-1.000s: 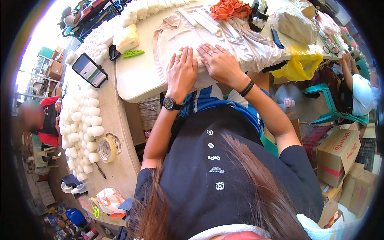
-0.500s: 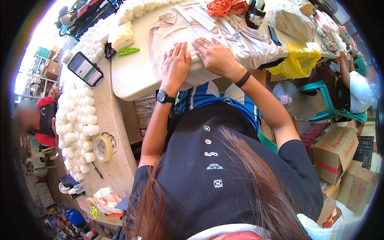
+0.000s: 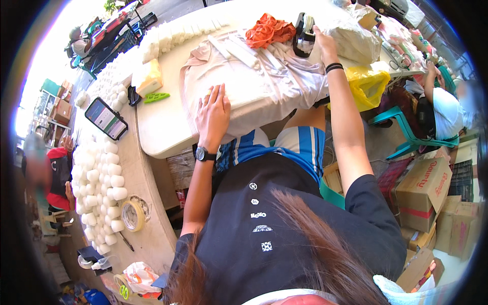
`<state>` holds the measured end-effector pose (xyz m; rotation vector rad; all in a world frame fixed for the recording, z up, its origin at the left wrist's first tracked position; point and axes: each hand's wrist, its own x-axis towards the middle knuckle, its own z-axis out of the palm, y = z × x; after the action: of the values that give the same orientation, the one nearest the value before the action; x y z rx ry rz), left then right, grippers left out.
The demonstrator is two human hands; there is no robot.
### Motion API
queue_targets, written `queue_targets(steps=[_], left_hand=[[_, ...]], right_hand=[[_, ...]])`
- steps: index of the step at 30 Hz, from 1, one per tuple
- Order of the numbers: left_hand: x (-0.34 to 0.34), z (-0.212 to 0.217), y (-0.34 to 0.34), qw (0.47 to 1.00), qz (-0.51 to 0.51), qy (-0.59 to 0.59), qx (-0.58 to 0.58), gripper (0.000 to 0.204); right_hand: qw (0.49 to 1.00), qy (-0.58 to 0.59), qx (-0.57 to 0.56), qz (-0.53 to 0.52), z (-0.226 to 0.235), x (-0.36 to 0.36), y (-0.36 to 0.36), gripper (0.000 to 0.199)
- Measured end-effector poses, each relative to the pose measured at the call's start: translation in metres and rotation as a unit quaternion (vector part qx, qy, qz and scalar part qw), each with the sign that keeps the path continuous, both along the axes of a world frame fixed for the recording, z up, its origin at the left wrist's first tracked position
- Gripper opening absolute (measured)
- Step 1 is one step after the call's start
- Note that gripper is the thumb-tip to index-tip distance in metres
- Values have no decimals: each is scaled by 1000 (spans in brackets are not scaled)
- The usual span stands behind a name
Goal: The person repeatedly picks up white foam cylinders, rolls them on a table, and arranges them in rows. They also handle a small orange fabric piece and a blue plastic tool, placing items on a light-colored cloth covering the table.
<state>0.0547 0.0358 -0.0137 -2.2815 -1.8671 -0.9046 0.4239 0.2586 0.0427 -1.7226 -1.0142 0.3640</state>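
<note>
A yellow bag [image 3: 365, 92] is overhanging the tabletop's [image 3: 158, 121] near edge; your left hand [image 3: 213, 117] is touching cloth [image 3: 246, 96], fingers together; right hand [image 3: 326, 47], fingers unclear.

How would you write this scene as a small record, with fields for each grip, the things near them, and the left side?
Left grip: hand flat on the pale cloth, fingers pointing away from the body
Right grip: hand beside the black dispenser; whether it holds it, I cannot tell
On pale cloth: several white rods
Left of dispenser: crumpled orange cloth
Left side: phone, many white rounded pieces, tape roll
</note>
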Motion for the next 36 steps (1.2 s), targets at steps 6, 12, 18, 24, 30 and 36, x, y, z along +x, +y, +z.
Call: queue_targets(steps=[6,12,18,24,30,36], left_hand=[[1,0,-1,1000,1,-6,15,47],[2,-1,0,1000,4,2,28,47],[1,-2,0,1000,1,-7,30,46],[1,-5,0,999,4,-9,49,46],[2,-5,1,999,3,-20,41,46],[2,-5,0,998,10,-10,58,44]], right_hand=[[953,266,98,108,14,-14,9,19],[975,142,126,118,-7,-31,-38,24],[974,-121,166,98,-46,-7,-31,30],[960,-216,32,176,-20,31,-27,40],[960,-219,35,173,-17,24,-37,42],[961,-205,67,173,-42,26,-36,25]])
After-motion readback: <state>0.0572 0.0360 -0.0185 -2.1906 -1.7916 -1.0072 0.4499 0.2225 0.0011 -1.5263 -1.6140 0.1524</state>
